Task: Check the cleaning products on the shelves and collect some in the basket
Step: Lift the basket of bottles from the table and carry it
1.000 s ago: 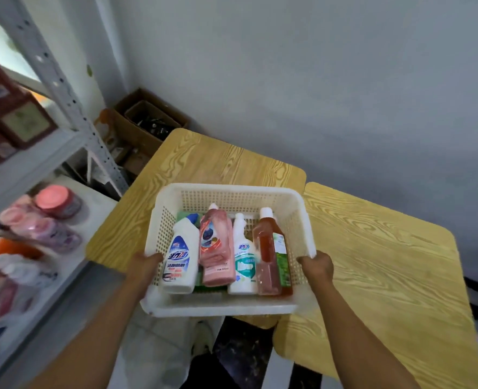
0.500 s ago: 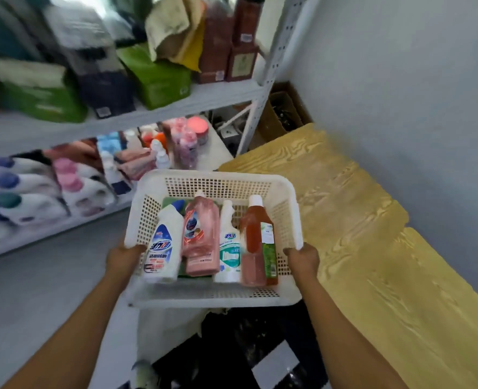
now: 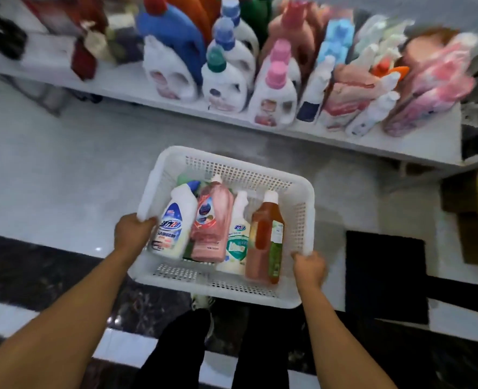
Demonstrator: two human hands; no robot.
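Holding the white perforated basket off the floor, both hands grasp its side rims: left hand curled over the left rim near the near-left corner, right hand curled on the right rim near the near-right corner. Basket is tilted slightly, its far edge toward the shelf. Contents: 4 bottles lying side by side, caps pointing far. From left: white bottle with blue label; pink bottle, touching the white one; white bottle with green label; orange-brown bottle with white cap, nearest the right wall. A green item shows partly under the 2 left bottles at the far end; cannot tell what it is. Low white shelf runs across the far side, well apart from the basket. On it, a row of cleaning products: white jug with blue cap, white jug with green cap, white jug with pink cap, then smaller white bottles and pink refill pouches toward the right; all blurred, labels unreadable. Floor: pale tile under the shelf, dark marbled tile with white stripes near. Black mat lies right of the basket. Person's dark trouser legs visible at the near edge, below the basket.
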